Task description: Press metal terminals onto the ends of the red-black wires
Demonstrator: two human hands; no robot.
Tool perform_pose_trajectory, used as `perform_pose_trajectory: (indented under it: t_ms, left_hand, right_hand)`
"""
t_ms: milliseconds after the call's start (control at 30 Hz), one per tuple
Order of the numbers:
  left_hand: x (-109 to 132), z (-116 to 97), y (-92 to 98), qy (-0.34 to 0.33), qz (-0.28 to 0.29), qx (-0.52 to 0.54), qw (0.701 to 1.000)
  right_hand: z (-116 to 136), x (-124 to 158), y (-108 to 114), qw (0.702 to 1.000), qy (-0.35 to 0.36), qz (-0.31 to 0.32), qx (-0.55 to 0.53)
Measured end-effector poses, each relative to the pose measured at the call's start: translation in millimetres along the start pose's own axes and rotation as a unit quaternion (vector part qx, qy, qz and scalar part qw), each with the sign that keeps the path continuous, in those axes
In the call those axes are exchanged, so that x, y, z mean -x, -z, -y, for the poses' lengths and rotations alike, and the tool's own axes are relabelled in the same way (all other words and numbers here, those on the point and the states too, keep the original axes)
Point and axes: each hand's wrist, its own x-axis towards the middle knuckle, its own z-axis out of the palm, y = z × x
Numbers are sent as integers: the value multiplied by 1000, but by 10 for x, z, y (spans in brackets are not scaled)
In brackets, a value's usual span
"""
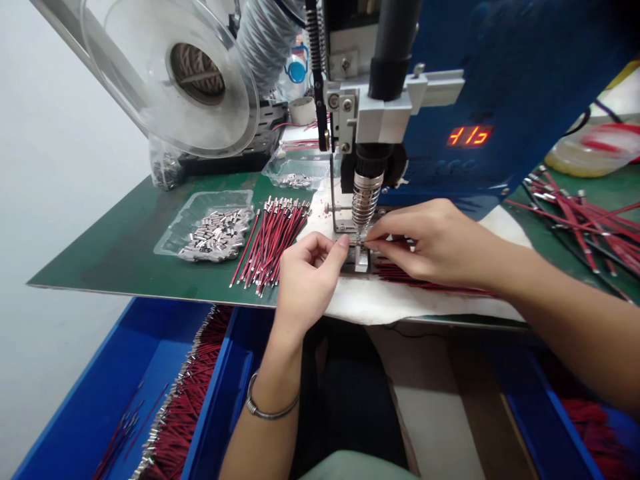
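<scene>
My left hand [313, 277] is closed in a pinch, its thumb and forefinger at the left side of a small metal fixture [361, 259]. What those fingertips hold is too small to make out. From the right, my right hand [430, 237] pinches at the same fixture, just under the spring-wrapped tip of a soldering head [367, 200]. Whatever is between its fingertips is tiny and mostly hidden. Red and black wires [400, 272] lie beneath my right hand on a white cloth [370, 303]. Left of my left hand rests a bundle of red and black wires with metal ends [275, 240].
A clear tray of small metal parts [215, 230] and a second tray [295, 175] stand on the green tabletop [115, 247]. Behind is a blue machine [525, 80] with a red display. More wires [585, 220] lie right. Blue bins [165, 333] hang below the edge.
</scene>
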Motion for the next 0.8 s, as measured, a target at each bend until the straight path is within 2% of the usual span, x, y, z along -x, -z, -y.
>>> perform_pose_trajectory:
  t_ms: [800]
  left_hand:
    - [-6,35,33,8,-8,-38,999]
  right_hand:
    - [8,-10,-2,1000,-25,18,8]
